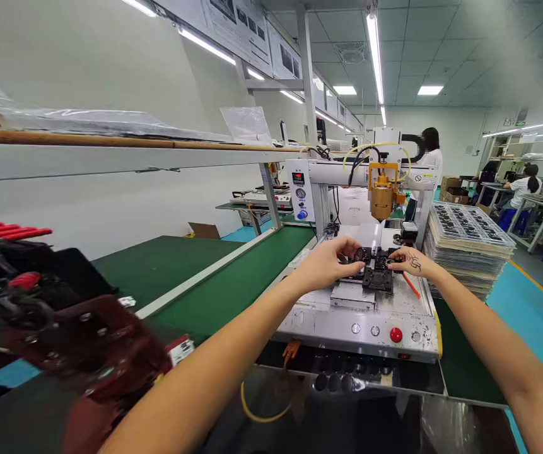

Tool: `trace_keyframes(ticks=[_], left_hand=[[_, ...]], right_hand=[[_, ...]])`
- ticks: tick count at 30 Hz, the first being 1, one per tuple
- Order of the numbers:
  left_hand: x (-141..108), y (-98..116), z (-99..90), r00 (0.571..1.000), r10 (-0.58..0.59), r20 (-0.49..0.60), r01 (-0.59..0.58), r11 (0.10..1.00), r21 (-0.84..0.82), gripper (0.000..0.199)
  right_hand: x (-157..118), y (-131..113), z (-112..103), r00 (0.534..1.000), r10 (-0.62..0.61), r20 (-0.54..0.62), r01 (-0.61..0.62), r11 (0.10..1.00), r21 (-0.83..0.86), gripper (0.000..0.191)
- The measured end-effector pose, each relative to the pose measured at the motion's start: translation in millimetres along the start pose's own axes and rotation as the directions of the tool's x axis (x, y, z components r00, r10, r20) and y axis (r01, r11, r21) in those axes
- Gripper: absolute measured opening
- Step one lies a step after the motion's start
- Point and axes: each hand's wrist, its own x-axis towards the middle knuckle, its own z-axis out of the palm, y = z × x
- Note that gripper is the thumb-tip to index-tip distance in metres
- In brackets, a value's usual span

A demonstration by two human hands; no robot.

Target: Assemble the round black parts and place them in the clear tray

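Both hands are over the bed of a white benchtop machine [347, 331]. My left hand [325, 261] has thumb and fingers curled around a small round black part [359, 255] at the left side of a black fixture [378, 279]. My right hand [412, 263] reaches in from the other side, fingertips pinched together at the fixture's right part; whatever is between them is too small to make out. Above and behind the hands hangs a brass-coloured machine head [381, 198]. A red stick-like piece [412, 285] lies on the bed below my right hand.
Stacked trays of black parts [470, 233] stand right of the machine. A control box [301, 189] with a display is on its left upright. Green belt [247, 277] runs along the left. Red-handled tools [9, 232] and a brown holder [96, 347] are nearby left. People sit farther back.
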Motion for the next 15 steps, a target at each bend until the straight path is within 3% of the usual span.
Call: trace_keyframes(ticks=[6, 15], left_hand=[[-30, -3, -4.7, 0.997, -0.076, 0.009, 0.077, 0.997, -0.016, 0.041], [-79, 10, -7.9, 0.997, -0.065, -0.043, 0.063, 0.997, -0.053, 0.038]], right_hand=[[6, -2, 4, 0.999, -0.022, 0.026, 0.024, 0.995, -0.099, 0.023], [4, -10, 16, 0.99, -0.067, -0.12, 0.038, 0.973, -0.226, 0.013]])
